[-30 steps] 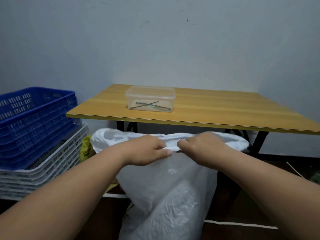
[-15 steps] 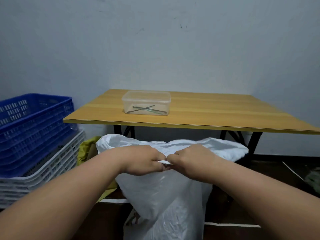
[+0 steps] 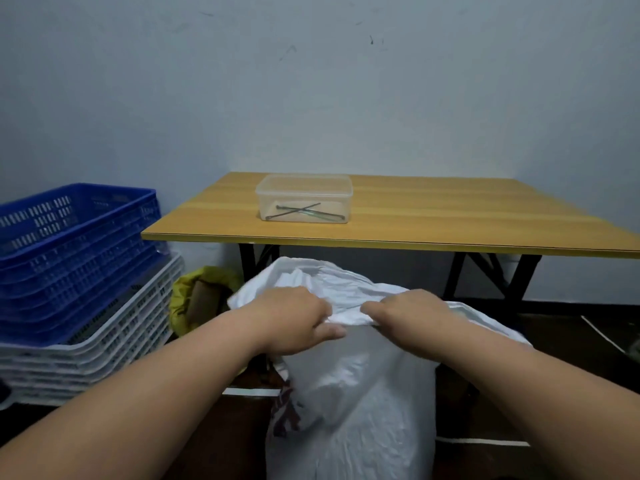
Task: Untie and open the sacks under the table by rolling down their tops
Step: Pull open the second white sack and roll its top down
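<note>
Grey-blue wall (image 3: 311, 98) behind everything, scuffed in a few spots. Dark floor (image 3: 571, 358) below.

Wooden table (image 3: 450, 216), yellow-brown top on black folding legs, pushed against the wall.

Left of it, a stack of crates: blue crates (image 3: 69, 244) nested on top of white crates (image 3: 86, 358), all tilted.

White sack (image 3: 353, 403) stands on the floor in front of the table's near edge, upright, crumpled, some dark red print low on its left side. Its top rim is bunched and partly turned over.

Both of the person's bare forearms reach in from the near side. Left hand (image 3: 294, 320) grips the sack's near rim, fingers curled over the fold, thumb lying along the outside. Right hand (image 3: 405, 313) clamps the same rim just beside it, fingers tucked under the fabric. A small gap of white cloth shows between the two hands.

Yellow sack (image 3: 187, 299) sits behind and left of the white one, by the table leg, mouth open, something brown inside.

Clear plastic container (image 3: 304, 198) on the table's left half, lid on, two thin dark rods crossed inside.
</note>
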